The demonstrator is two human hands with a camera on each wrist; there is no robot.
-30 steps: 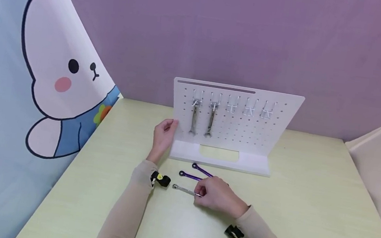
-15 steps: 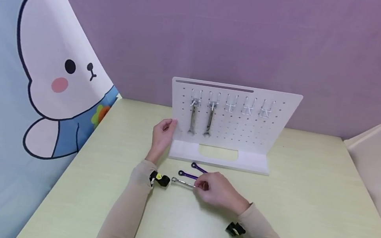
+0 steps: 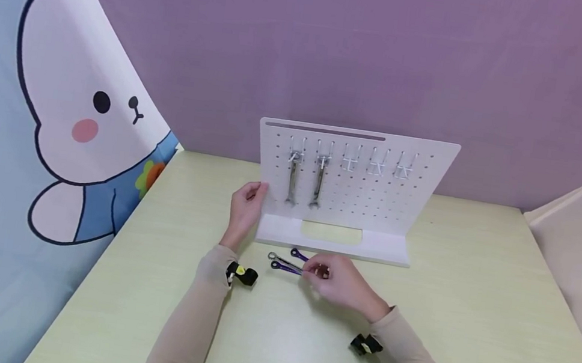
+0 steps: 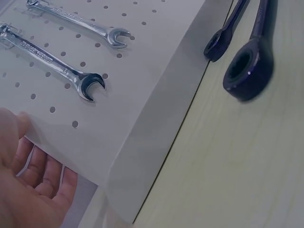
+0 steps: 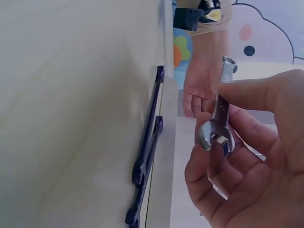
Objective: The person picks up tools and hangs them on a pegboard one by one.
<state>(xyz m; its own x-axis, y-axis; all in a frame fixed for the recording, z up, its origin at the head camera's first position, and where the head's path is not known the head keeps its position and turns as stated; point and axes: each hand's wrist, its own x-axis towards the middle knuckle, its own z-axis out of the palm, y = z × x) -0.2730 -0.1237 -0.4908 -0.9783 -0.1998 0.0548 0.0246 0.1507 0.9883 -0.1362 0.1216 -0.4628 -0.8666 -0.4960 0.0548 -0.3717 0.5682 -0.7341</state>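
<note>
My right hand (image 3: 344,283) pinches a silver combination wrench (image 5: 222,113) between thumb and fingers, lifted off the table. Its open end faces the right wrist camera, and its ring end (image 3: 273,256) points left. Just below it on the table lie two purple ratchet wrenches (image 3: 283,266), partly hidden by the right hand in the head view. At the left edge of a white pegboard (image 3: 375,207), my left hand (image 3: 245,211) grips the panel, thumb in front and fingers behind. Two silver wrenches (image 4: 52,59) hang from the pegboard's left hooks, open ends down.
Three white hooks (image 3: 376,166) to the right on the pegboard carry nothing. The board's base (image 3: 280,228) stands on a pale wooden table (image 3: 472,301). Behind rises a purple backdrop (image 3: 367,51), with a rabbit-print cloth (image 3: 66,99) at the left.
The right hand has raised the silver wrench from the table and moved it toward the pegboard, over the purple wrenches. My left hand stays at the board's edge.
</note>
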